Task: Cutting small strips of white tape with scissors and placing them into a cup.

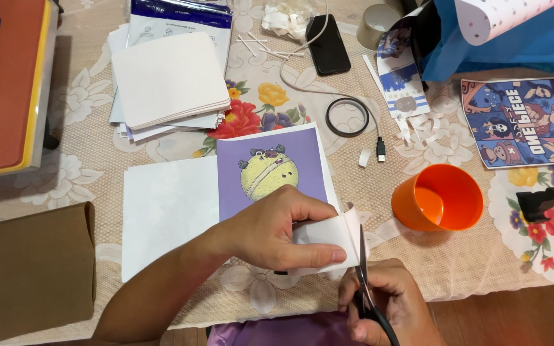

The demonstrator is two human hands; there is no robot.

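Observation:
My left hand [277, 229] pinches the near right corner of a printed sheet [270, 170], purple with a round yellow cartoon figure and a white border, and lifts that corner off the table. My right hand [386, 307] grips black scissors [363, 275] whose blades point up into the sheet's white right margin. A plain white sheet [165, 208] lies flat to the left of the print, touching it.
An orange plastic cup [437, 198] stands right of the print. A stack of white pads [165, 80], a black phone [327, 43], a black tape ring [347, 116], a white cable, paper strips, a cartoon print [527, 118], a brown envelope [27, 269] and a red-topped machine [4, 83] surround the flowered tablecloth.

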